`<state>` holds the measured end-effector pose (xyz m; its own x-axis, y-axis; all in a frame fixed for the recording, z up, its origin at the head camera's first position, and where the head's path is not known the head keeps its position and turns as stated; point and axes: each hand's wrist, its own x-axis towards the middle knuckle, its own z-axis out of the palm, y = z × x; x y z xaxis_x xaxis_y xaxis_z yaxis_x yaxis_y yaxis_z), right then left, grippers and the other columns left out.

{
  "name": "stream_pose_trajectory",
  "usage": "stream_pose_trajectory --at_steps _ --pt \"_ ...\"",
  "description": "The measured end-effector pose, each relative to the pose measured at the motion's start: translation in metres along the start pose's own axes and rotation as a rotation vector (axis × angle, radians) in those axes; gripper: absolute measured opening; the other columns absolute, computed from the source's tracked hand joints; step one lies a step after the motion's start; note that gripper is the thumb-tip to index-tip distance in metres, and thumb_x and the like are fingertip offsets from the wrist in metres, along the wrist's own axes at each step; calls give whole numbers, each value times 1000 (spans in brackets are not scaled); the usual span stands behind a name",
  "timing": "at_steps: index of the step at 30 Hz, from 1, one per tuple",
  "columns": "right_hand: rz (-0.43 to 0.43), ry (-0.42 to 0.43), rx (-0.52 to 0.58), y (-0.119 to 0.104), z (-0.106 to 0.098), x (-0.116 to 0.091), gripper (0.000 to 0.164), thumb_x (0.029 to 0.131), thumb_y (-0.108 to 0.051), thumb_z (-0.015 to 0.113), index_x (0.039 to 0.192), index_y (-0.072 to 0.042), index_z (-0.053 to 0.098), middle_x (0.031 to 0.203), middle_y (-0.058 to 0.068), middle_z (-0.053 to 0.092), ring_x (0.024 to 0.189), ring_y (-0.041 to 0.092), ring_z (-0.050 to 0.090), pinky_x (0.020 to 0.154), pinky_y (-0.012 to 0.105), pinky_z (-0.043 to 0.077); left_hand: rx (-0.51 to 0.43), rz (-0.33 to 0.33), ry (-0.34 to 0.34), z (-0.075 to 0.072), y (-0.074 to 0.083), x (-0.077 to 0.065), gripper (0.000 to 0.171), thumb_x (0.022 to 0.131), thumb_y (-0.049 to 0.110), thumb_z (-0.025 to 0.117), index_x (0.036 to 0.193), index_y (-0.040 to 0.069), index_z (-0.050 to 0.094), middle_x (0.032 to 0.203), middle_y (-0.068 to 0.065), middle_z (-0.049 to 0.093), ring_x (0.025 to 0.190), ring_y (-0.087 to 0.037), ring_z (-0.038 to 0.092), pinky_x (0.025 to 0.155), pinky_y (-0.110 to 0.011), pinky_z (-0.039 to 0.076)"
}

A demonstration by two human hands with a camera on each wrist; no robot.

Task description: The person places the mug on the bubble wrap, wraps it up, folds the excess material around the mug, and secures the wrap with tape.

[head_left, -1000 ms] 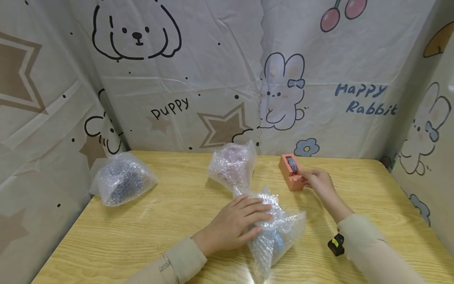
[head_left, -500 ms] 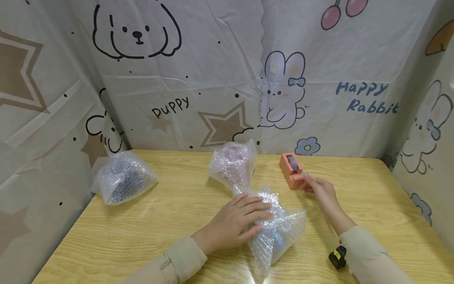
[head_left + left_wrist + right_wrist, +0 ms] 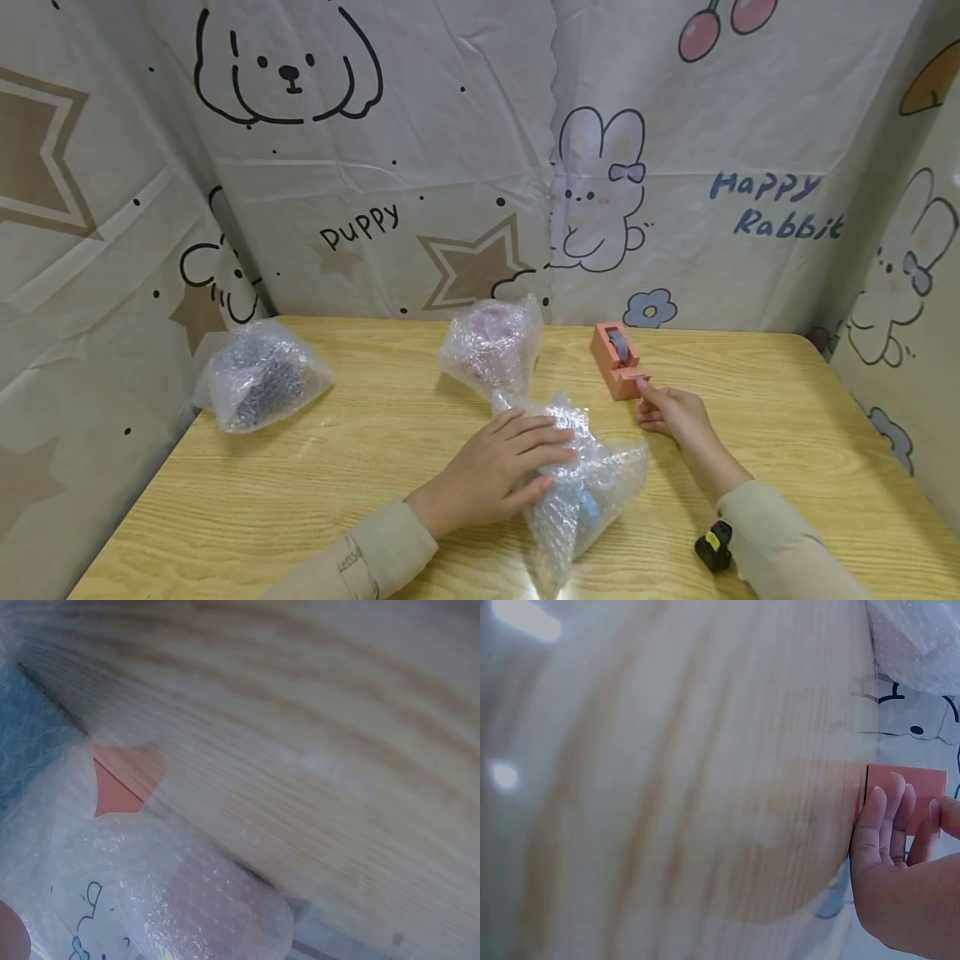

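My left hand lies with spread fingers on a bubble-wrapped bundle that has something light blue inside. At the front end of a coral tape dispenser, my right hand has its thumb and forefinger together near the cutting edge, pinching what appears to be the tape end; the clear strip is too thin to make out. A grey-blue tape roll sits in the dispenser. From the right wrist view, the thumb and forefinger meet beside the dispenser, while the other fingers are bent loosely.
Behind the left hand stands a bubble-wrapped pinkish object. Another wrapped bundle, dark inside, lies at the table's left. A small black item with a yellow mark is near the right sleeve. Printed cloth hangs around the wooden table.
My right hand has drawn back from the tape roll toward the dispenser's front and slightly down. The black item beside the right sleeve has shifted with the arm. The left hand stays in place.
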<state>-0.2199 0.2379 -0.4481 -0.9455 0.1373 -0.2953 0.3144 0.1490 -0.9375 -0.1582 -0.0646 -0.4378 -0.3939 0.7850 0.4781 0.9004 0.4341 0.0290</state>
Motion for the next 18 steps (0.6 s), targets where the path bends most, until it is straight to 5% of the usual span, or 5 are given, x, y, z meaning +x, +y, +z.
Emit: stream_pose_trajectory --at_steps 10,18 --pt "3 -85 12 7 -2 3 54 101 -32 58 112 21 55 76 1 68 69 7 67 69 21 58 -2 8 7 2 1 -1 41 107 40 35 140 27 55 150 9 46 142 -11 31 120 -36 20" --pt "-13 -127 -27 3 -2 7 46 102 -28 55 103 18 57 72 1 66 66 7 64 65 20 56 -9 -4 3 1 0 -2 41 108 41 34 139 27 56 150 9 46 142 -11 33 120 -36 19"
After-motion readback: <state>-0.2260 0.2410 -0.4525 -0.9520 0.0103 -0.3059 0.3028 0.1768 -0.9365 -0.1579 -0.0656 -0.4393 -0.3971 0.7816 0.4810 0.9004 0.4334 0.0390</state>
